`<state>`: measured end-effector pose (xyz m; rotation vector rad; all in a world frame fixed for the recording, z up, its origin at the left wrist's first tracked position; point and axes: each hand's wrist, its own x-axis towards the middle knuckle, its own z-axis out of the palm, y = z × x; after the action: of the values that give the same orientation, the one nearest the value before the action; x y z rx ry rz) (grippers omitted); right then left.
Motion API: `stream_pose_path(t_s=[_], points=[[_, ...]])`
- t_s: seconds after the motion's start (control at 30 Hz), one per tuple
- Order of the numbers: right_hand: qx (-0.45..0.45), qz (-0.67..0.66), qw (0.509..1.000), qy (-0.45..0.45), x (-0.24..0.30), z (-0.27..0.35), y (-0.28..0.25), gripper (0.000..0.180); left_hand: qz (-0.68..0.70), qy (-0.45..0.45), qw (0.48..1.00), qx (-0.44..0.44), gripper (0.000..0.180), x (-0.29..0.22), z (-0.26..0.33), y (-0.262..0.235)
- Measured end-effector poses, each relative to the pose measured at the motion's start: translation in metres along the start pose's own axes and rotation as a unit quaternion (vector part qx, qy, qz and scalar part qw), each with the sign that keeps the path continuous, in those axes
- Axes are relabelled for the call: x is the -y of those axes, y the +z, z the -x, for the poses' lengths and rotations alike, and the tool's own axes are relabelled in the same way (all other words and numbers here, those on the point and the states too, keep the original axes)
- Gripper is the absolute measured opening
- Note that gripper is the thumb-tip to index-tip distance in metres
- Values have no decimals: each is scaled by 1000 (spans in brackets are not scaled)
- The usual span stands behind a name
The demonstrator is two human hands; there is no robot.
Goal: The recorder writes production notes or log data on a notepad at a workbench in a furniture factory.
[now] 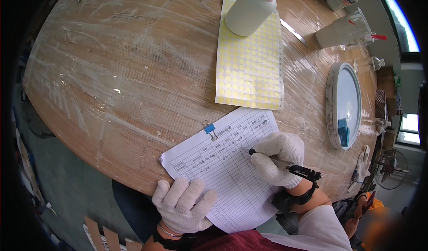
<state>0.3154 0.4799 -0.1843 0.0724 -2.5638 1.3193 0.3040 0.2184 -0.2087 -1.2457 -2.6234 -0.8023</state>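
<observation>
A printed form (243, 193) with a grid and some handwriting lies at a slant on the wooden table, near its front edge. A blue binder clip (209, 129) grips its top edge. My left hand (185, 204), in a white knitted glove, rests on the form's lower left edge with its fingers stretched out, holding nothing. My right hand (278, 157), gloved the same way, is closed around a pen (252, 152). The pen's dark tip is at the handwritten rows; whether it touches the paper I cannot tell.
Beyond the form lies a sheet of yellow round stickers (249, 73), with a white bottle (250, 12) with a red cap standing on it. To the right are a thin blade (293, 32), a plastic cup (343, 30) and a round lid (345, 99) holding a blue object. Another person (354, 213) is at lower right.
</observation>
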Motion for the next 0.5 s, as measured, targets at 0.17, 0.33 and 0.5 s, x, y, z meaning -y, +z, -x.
stream_pose_path(t_s=[0.17,0.33,0.5], points=[[14,13,999,37,1,3,-1,21,3,2,1000,-8,37,0,-3,1],[-9,4,999,47,1,4,2,20,9,-6,1000,-17,38,-1,-1,2],[1,3,999,51,1,4,0,21,0,-7,1000,-3,38,-1,2,1]])
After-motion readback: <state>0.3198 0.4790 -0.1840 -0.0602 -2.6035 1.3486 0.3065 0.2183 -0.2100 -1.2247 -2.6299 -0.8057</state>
